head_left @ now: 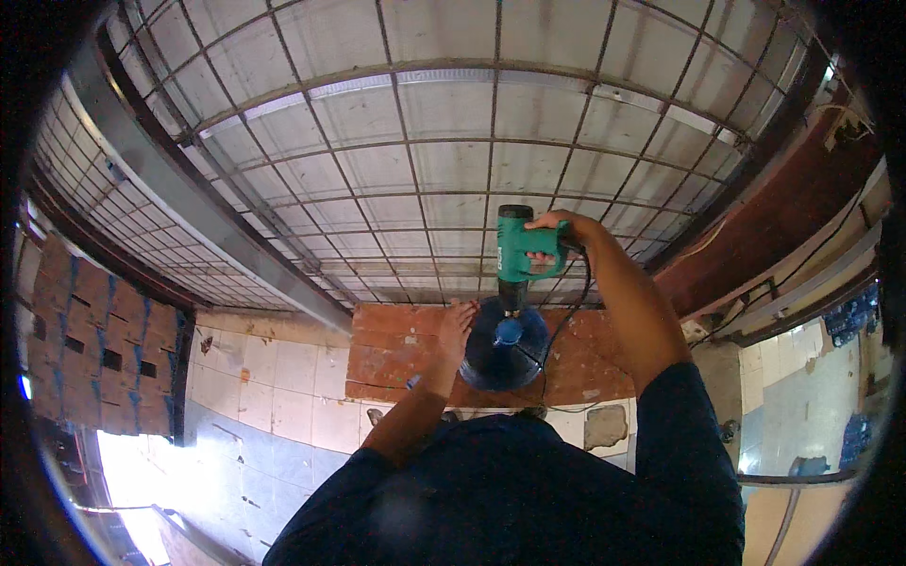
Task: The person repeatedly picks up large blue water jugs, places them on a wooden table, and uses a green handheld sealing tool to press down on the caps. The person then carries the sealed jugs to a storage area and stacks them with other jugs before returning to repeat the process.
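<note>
My right hand (572, 229) is wrapped round the handle of a green and black heat gun (517, 247). Its dark nozzle points down at the blue cap (509, 332) of a large, clear-blue water jug (500, 373). Whether the nozzle touches the cap, I cannot tell. On the jug's left side is my left hand (457, 325), fingers stretched out, lying against or just beside the wall of the jug. The jug stands upright on a worn reddish-brown wooden board (396, 351). From the heat gun a black cord (587, 283) hangs down and loops past the jug's right side.
A metal wire grid (411, 174) rises in front of a pale wall beyond the board. A grey metal post (226, 203) slants at the left, with stacked brown boxes (104, 344) farther left. Light floor tiles (283, 373) surround the board. Blue plastic items (852, 316) lie far right.
</note>
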Demonstrator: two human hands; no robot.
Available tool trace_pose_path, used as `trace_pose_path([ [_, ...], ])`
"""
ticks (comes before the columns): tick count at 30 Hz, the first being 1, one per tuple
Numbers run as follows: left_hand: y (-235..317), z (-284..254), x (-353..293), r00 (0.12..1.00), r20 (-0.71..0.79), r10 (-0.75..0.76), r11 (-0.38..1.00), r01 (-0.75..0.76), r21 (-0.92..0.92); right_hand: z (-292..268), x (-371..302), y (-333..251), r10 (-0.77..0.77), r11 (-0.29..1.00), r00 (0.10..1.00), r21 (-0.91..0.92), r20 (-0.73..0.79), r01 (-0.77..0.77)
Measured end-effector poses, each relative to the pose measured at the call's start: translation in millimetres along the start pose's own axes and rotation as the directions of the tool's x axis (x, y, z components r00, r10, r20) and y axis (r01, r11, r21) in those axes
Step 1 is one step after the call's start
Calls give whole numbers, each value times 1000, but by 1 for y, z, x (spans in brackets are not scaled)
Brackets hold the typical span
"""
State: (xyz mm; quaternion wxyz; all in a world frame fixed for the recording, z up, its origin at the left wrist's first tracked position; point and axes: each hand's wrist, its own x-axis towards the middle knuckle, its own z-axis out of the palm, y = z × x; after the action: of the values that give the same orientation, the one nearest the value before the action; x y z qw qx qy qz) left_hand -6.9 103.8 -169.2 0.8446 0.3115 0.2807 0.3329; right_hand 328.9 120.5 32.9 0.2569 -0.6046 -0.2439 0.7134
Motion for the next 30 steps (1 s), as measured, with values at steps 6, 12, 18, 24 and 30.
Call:
trace_pose_path([
  [6, -23, 28, 1, 984, -63, 169, 958, -149, 245, -28, -54, 68, -160, 902, 987, 411, 34, 132],
  [12, -49, 33, 18, 959, -224, 174, 982, -150, 117, -81, -46, 208, -392, 707, 863, 704, 317, 62],
  [18, -66, 34, 20, 957, -188, 220, 962, -182, 201, -58, -31, 345, -559, 347, 829, 899, -32, 268],
  [24, -38, 76, -7, 952, -167, 255, 833, -129, 538, 4, -75, 353, -598, 252, 781, 883, -179, 395],
  [30, -51, 39, 3, 961, -171, 219, 848, -100, 521, 92, -102, 383, -551, 3, 693, 829, -465, 559],
])
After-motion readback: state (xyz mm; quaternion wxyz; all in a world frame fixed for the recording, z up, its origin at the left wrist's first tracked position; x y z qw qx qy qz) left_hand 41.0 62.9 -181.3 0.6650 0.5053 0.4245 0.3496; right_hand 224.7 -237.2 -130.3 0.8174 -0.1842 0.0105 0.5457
